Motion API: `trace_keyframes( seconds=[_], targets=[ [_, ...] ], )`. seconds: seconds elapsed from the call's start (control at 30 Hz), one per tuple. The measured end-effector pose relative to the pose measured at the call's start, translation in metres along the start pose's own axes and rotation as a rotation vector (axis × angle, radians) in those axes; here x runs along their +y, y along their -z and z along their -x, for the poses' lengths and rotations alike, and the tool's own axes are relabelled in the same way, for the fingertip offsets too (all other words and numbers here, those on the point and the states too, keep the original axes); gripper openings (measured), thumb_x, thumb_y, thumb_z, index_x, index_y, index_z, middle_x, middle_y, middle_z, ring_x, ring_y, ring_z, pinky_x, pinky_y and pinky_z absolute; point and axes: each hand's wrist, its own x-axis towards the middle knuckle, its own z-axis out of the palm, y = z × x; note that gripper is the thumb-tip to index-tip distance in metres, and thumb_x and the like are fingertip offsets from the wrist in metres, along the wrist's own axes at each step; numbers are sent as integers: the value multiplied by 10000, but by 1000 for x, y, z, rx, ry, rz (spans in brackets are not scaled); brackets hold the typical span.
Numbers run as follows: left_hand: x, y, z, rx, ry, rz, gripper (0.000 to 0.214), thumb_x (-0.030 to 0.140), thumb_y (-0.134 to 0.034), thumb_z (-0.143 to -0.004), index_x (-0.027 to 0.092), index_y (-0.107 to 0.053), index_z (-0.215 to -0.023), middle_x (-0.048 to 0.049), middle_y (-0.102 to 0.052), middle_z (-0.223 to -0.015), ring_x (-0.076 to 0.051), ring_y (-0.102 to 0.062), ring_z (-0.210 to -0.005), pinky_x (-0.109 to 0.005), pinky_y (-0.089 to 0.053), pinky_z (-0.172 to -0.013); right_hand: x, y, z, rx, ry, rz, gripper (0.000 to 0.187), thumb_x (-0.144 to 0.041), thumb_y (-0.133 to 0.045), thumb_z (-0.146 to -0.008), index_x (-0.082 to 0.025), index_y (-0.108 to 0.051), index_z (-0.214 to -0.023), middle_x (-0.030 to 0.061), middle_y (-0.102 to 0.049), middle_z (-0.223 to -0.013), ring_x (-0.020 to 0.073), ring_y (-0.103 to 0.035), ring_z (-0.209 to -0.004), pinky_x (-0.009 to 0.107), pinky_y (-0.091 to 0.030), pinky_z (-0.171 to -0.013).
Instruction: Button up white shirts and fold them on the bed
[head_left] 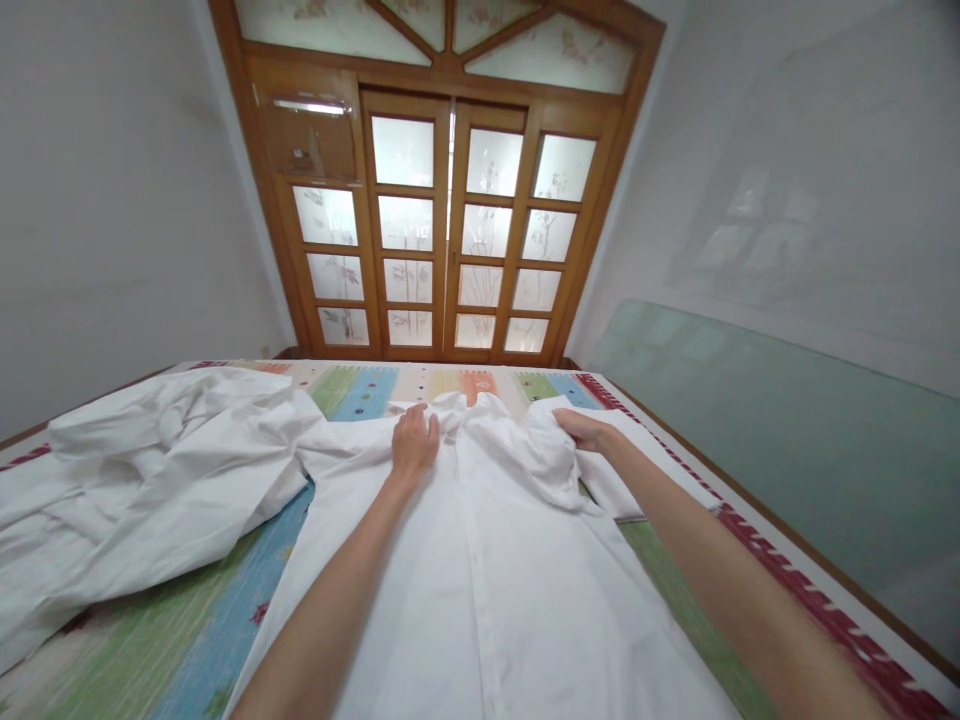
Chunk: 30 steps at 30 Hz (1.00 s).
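Note:
A white button-front shirt lies spread out, its collar at the far end and its front placket running down the middle. My left hand rests flat on it beside the collar, fingers stretched out and holding nothing. At the shoulder on the right, my right hand pinches the shirt's cloth, which bunches into folds there. Its fingertips are partly hidden by the fabric. The right sleeve reaches out beneath my right forearm.
A crumpled heap of white cloth lies on the left, touching the shirt's left sleeve. Under everything is a colourful patterned cover with a red-edged border. A pale green panel stands along the right wall. Wooden glazed doors close the far end.

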Motion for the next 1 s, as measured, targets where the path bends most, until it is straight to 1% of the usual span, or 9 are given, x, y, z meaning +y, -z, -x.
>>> trace_keyframes(
  seconds=[0.07, 0.13, 0.3, 0.5, 0.6, 0.7, 0.8, 0.9, 1.0],
  targets=[
    [-1, 3, -22, -87, 71, 15, 415, 262, -329, -924, 115, -484, -1280, -157, -589, -1268, -248, -548, -1198, -355, -420, -1000, 6, -11, 1, -231, 3, 11, 274, -131, -649, -578, -165, -710, -843, 46, -731, -747, 215, -668, -716, 326, -535, -719],
    [-1, 3, -38, -168, 94, -17, 507, 218, -400, -874, 101, -400, -1368, -180, -549, -1320, -271, -549, -1205, -364, -442, -970, 9, -25, 1, -330, 110, 101, 321, -118, -632, -557, -169, -718, -862, 18, -732, -756, 209, -660, -735, 320, -523, -738],
    [-4, -12, -52, -371, -306, -28, 846, 26, -481, -693, 229, -238, -1478, -79, -292, -1556, -200, -388, -1364, -292, -383, -1041, 11, -51, 2, -280, 322, 577, 235, -88, -571, -594, -163, -727, -753, 17, -737, -762, 202, -632, -742, 261, -465, -691],
    [-12, -23, -51, -422, -457, 56, 406, 76, -484, -671, 219, -602, -1032, -53, -638, -1132, -201, -603, -992, -305, -456, -874, 12, -56, 9, -241, 282, 899, 212, -78, -531, -652, -158, -711, -730, 53, -738, -780, 187, -619, -702, 229, -389, -590],
    [-14, -12, -54, -435, -429, 31, 128, 203, -543, -697, 194, -621, -798, -55, -657, -924, -201, -603, -843, -291, -455, -777, 9, -51, 8, -219, 291, 943, 254, -78, -550, -651, -162, -715, -825, 70, -741, -879, 209, -638, -787, 234, -409, -641],
    [-16, 4, -59, -466, -331, 17, 251, 321, -446, -835, 187, -634, -735, -60, -675, -809, -205, -616, -813, -292, -447, -759, 7, -48, 5, -133, 267, 1018, 274, -103, -595, -652, -154, -706, -897, 112, -727, -960, 234, -642, -840, 245, -409, -663],
    [-16, 16, -60, -372, -178, -72, 346, 320, -354, -916, 167, -649, -1016, -100, -706, -886, -224, -644, -893, -310, -448, -800, 8, -49, 3, -104, 170, 1062, 208, -124, -606, -676, -145, -698, -862, 138, -719, -921, 249, -642, -819, 256, -388, -628],
    [-15, 19, -58, -292, -43, -229, 492, 305, -495, -861, 156, -478, -1330, -157, -686, -1074, -260, -643, -1006, -330, -459, -825, 11, -52, 3, -86, 116, 1043, 155, -106, -607, -679, -147, -680, -810, 125, -710, -872, 231, -632, -797, 249, -371, -616],
    [-17, 17, -57, -315, -3, -286, 392, 324, -531, -840, 164, -614, -1188, -176, -675, -1120, -290, -637, -1044, -350, -473, -837, 12, -51, 4, 2, 133, 997, 232, -80, -618, -660, -162, -651, -875, 85, -694, -852, 194, -606, -780, 228, -346, -605]
  ],
)
